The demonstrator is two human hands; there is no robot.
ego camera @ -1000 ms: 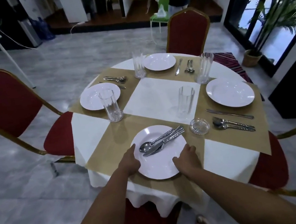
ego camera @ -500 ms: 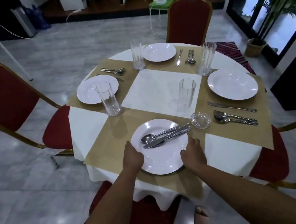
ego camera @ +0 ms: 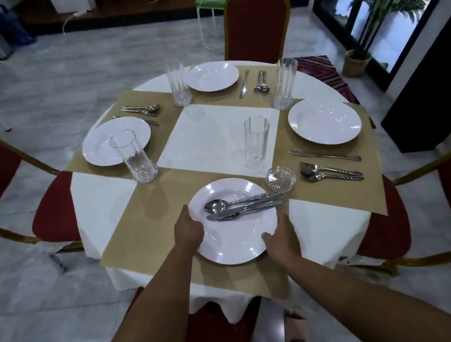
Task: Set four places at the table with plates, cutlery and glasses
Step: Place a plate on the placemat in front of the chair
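**Head view: last plate arrives with its cutlery still aboard**

Both hands clasp the near plate by its rim: the left hand curled around the left edge, the right hand closed on the near-right edge. Gripped on both sides, it stays level, which likely matters because a spoon, knife and fork lie loose across it. It sits on or just above the near gold placemat; I cannot tell which.

This plate is the only one carrying anything. The left plate, far plate and right plate are bare, each with its cutlery beside it on a mat. Four tall glasses stand empty, one per place; the near place's glass stands beyond the plate. A small glass dish, also empty, sits just right of the held plate.

By my reading, three places are finished, and this one needs its cutlery moved onto the mat.
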